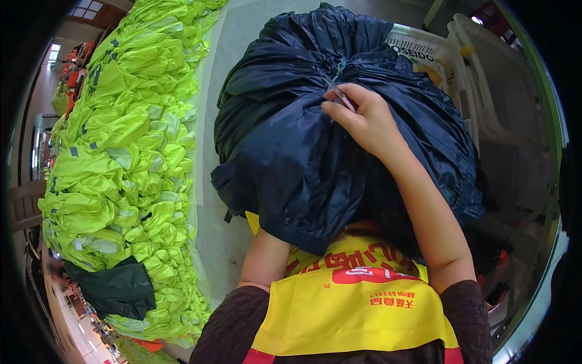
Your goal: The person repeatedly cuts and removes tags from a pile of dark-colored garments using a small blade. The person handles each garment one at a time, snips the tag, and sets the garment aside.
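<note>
While the bundle rests against the person's chest: the right hand (364,121) works at its gathered top, so the cloth needs to stay bunched tight there.
Right hand: fingers pressed together, pinching a thin metal tool, probably small snips (341,96), at the puckered knot.
Left hand: hidden under the dark cloth; only the forearm (265,258) shows, and I cannot tell how its fingers stand.
Thing in hand: a big bundle of navy rainwear fabric (303,158), lying on the pale table (233,36) and spilling over the yellow apron (351,303).
Doing it well: I judge the tool tip should stay at the tie alone, clear of the thin fabric folds, with the hidden hand bracing the bundle from below.
Heap at left: fluorescent yellow-green garments (127,151) stacked in a long row, one dark green piece (115,288) at its near end.
Container: a white plastic crate (439,60) behind the bundle, its contents hidden.
</note>
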A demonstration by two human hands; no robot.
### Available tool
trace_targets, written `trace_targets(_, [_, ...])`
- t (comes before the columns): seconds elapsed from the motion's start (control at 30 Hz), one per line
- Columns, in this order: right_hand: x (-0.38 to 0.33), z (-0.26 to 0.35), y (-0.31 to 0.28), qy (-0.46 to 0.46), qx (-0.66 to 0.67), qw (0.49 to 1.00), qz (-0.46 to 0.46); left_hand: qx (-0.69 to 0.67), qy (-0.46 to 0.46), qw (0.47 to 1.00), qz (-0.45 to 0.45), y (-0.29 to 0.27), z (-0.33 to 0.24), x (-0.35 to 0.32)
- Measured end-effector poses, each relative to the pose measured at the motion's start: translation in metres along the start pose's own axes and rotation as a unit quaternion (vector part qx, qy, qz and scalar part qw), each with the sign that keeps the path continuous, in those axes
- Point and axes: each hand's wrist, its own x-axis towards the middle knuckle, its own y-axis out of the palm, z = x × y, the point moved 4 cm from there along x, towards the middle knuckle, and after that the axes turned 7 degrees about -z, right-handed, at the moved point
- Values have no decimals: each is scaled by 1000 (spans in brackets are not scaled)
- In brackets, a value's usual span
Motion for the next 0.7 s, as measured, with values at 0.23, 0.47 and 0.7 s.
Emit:
trace_targets(0.23, [7,3,27,-19,-24,1000,-7,-1,-8,1000,4,0,3,2])
trace_targets(0.47, [14,-11,-8,91,114,987,-63,-6,-9,1000,4,-2,3,1])
trace_targets(0.7, [-21,2,-14,46,-109,987,105,-2,-17,1000,10,-1,8,4])
